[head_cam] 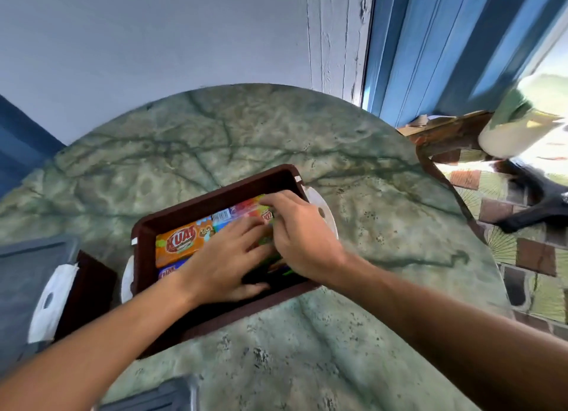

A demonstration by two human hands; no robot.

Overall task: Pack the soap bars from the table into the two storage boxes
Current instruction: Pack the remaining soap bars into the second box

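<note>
Hands (264, 244) on glossy soap bars (176, 244), rectangular box (215, 192).

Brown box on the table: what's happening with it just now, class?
A person has both hands inside the brown storage box on the green marbled table. The left hand lies flat on the packed soap bars beside the orange Kuat bar. The right hand pinches a wrapped bar at the far end. A second box shows at the left edge.
</note>
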